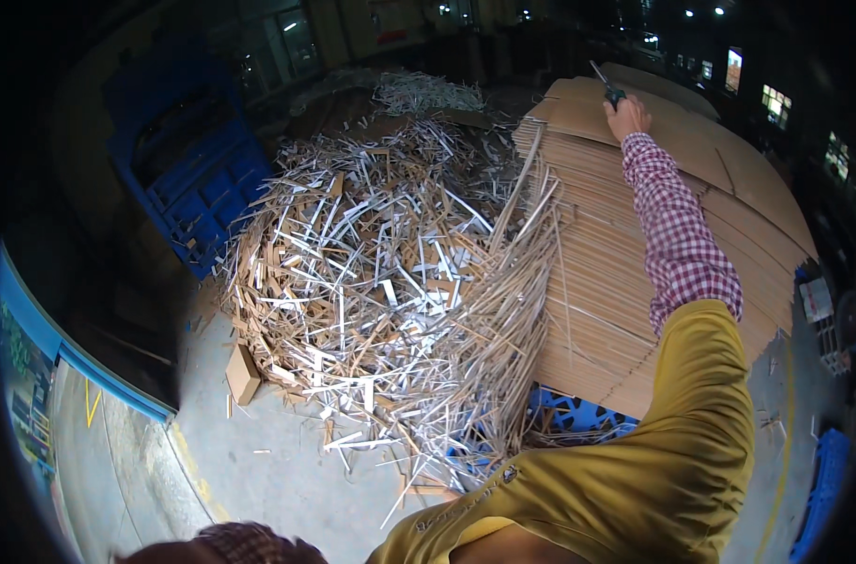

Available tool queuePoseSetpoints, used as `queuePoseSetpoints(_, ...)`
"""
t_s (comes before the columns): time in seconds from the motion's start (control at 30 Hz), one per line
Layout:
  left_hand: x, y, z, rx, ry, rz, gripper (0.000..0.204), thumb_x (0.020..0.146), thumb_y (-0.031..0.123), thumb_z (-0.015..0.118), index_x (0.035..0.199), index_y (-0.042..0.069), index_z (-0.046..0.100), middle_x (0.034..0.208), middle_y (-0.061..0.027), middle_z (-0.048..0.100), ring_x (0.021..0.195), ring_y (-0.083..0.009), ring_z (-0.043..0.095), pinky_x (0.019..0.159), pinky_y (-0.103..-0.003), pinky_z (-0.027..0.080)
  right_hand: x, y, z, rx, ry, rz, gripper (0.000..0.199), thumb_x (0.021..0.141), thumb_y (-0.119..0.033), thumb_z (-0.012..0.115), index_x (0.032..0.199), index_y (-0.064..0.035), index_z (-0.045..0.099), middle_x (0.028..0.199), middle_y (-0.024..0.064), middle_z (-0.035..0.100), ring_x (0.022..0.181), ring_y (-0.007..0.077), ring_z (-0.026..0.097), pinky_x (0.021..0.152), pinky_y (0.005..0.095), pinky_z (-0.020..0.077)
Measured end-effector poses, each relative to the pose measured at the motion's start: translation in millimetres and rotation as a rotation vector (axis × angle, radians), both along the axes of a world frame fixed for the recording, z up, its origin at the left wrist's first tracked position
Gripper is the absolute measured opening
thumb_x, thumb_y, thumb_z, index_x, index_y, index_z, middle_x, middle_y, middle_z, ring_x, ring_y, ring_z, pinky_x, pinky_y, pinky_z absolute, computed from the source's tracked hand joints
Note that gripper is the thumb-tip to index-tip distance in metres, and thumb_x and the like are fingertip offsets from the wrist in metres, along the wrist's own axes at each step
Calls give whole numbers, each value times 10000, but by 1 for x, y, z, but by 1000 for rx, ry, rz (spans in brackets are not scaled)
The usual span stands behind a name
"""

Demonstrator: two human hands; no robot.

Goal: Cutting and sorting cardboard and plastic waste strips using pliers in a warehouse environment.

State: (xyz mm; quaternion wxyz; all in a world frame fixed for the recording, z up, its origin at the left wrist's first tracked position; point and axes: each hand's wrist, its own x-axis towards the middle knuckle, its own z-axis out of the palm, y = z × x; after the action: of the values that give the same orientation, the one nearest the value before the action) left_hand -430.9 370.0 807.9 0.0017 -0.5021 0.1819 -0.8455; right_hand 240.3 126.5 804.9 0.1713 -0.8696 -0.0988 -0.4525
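My right arm, in a checked sleeve under a yellow garment, reaches far forward over a tall stack of flat brown cardboard (606, 273). Closed around the dark green handle of a hand tool with a thin metal blade (601, 75), my right hand (627, 117) is at the stack's far top edge. The blade points up and away to the left. A checked sleeve (259, 543) shows at the lower left edge. The dark shape beside it may be part of my left hand (160, 554), but its fingers cannot be made out.
A large heap of cardboard and paper strips (381, 273) lies left of the stack, with long strips leaning against it. A blue plastic pallet (578, 414) shows beneath the stack. A blue container (198, 179) stands at far left. A cardboard piece (243, 374) lies on the grey floor.
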Motion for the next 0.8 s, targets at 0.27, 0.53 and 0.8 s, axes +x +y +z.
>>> queuePoseSetpoints(0.27, 7, 146, -249, -1465, 521, -98, 486, 904, 431, 306, 1133, 36, 474, 873, -59, 531, 711, -133, 484, 636, -256, 384, 9, 6, -17, -57, 202, -206, 364, 806, -350, 529, 958, -30, 614, 1030, 126, 554, 1003, 275, 493, 863, 409, 376)
queuePoseSetpoints(0.53, 114, 169, -318, -1565, 893, -363, 457, 910, 408, 316, 1107, 25, 468, 787, -62, 533, 605, -115, 498, 543, -227, 409, 19, 15, -22, -7, 94, -211, 392, 796, -363, 533, 932, -4, 613, 999, 138, 561, 967, 284, 512, 850, 387, 398)
queuePoseSetpoints(0.8, 119, 213, -353, -1628, 1032, -322, 471, 908, 422, 304, 1095, 22, 468, 775, -58, 535, 573, -107, 498, 490, -211, 374, 25, 19, -22, 42, 127, -273, 427, 786, -402, 532, 954, -14, 595, 1000, 141, 570, 982, 275, 510, 854, 377, 397)
